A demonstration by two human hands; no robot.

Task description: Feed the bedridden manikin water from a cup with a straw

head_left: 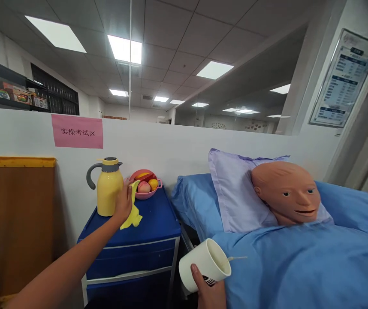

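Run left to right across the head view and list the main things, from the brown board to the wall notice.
Brown board → yellow jug → yellow cloth → fruit bowl → white cup → dummy head → wall notice.

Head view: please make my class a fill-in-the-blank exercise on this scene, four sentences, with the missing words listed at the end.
1. The left hand holds a cloth coloured ____.
2. The right hand holds a tilted cup, mainly ____ in colour.
3. In the picture, the fruit basket is to the ____ of the vacuum jug.
4. The manikin head rests on a lilac ____.

Missing words: yellow; white; right; pillow.
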